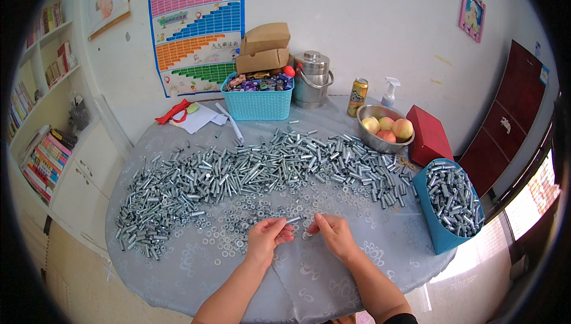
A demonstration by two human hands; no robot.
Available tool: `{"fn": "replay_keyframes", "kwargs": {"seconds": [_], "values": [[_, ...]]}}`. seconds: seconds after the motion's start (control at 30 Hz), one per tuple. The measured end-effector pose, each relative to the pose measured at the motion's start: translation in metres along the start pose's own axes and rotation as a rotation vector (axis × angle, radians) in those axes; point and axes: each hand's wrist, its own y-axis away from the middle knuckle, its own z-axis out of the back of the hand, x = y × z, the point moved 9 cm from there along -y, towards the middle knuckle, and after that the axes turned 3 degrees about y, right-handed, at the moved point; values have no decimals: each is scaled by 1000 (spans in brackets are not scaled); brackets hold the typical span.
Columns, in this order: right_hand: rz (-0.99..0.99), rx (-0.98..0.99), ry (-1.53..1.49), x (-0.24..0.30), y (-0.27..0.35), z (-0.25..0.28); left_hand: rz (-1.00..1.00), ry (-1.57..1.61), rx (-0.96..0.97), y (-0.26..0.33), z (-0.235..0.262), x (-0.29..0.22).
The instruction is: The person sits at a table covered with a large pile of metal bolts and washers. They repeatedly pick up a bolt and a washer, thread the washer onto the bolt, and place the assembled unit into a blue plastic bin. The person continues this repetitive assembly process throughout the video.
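While the left hand pinched a small metal sleeve just in front of the long heap of sleeves, the right hand closed its fingertips on a washer beside it. Such a light grip risked dropping the washer among the loose washers near the heap.

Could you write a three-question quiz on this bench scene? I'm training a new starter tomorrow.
1. True or false: the left hand pinches a small metal sleeve.
2. Which holds sorted metal sleeves? A) blue bin B) steel bowl C) turquoise basket
3. What fruit fills the steel bowl?

Key: 1 true; 2 A; 3 peaches.
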Motion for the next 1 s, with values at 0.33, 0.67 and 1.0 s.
{"fn": "replay_keyframes", "kwargs": {"seconds": [0.33,0.67,1.0], "values": [[17,-37,-47,10,-1,1,-9,-6,14,-1,0,2],[39,-60,-33,19,0,4,-19,-18,10,0,-1,0],[-60,19,-318,9,-1,-3,-29,-55,56,8,-17,2]]}}
